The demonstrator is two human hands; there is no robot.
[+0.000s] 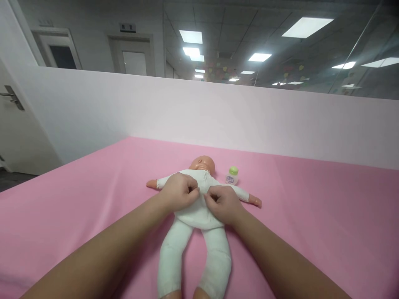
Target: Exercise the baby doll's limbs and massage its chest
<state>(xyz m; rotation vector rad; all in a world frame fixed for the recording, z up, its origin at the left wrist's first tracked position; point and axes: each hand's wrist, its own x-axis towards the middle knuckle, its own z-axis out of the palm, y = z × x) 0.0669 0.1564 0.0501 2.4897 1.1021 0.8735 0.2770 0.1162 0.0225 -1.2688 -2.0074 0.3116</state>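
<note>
A baby doll [199,218] with a white cloth body lies on its back, its legs toward me and its bare head turned aside. My left hand [181,192], curled into a loose fist, rests over the left side of the doll's chest. Opposite it, my right hand [225,203] is closed the same way over the right side of the torso. A small gap separates the two fists, and I see nothing held in either. Just beyond the doll's right-side arm stands a small clear jar [232,178] with a green lid.
Under the doll spreads a pink sheet [305,232] with slight creases. A white wall [249,120] rises behind it, with a glass pane reflecting ceiling lights above. To the far left is a door with a metal handle [14,97].
</note>
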